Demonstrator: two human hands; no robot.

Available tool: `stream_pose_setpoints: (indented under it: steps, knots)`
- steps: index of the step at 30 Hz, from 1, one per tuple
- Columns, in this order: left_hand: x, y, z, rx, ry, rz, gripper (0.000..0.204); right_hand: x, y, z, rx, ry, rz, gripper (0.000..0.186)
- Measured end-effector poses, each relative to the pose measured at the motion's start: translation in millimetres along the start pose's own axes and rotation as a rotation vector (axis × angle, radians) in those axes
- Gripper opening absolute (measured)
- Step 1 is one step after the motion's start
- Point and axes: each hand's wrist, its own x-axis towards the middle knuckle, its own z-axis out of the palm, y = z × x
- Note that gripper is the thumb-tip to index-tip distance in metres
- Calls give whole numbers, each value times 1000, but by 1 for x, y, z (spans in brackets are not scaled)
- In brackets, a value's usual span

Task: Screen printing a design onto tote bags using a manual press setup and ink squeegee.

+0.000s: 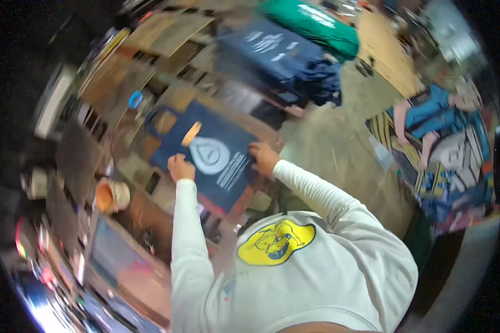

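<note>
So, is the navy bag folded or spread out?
Spread out: the navy bag lies flat, its white print facing up, with the left hand and right hand at its edges.

We find lettering [232, 171] on the bag [208, 155] too small to read; at one o'clock the top edge crops a green bundle [316, 26]; toward eight, bright clutter [49, 263] blurs.

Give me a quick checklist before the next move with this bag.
1. Left hand on the dark blue bag: ok, at its left side.
2. Right hand on the bag: ok, at its right side.
3. White print facing up: ok.
4. Firm grip: cannot tell, fingers blurred.
5. Orange patch loose or printed: cannot tell.
6. Bucket clear of the bag: ok, apart, left.
</note>
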Motion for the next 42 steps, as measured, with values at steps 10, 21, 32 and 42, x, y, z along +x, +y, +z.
stream_pose_setpoints:
  steps: [10, 21, 32, 42]
  knots:
    - [41, 129, 77, -137, -234, 259, 30, -18, -13, 15, 65, 168, 34, 63]
    - [67, 124, 67, 110, -314, 46, 64, -40, 8, 23, 34, 119, -58, 61]
    - [80, 125, 67, 454, -528, 356, 59, -146, 61, -26, 327, 484, 36, 29]
    - [-56, 187, 2, -881, -728, 81, 30, -255, 58, -73, 374, 835, 429, 25]
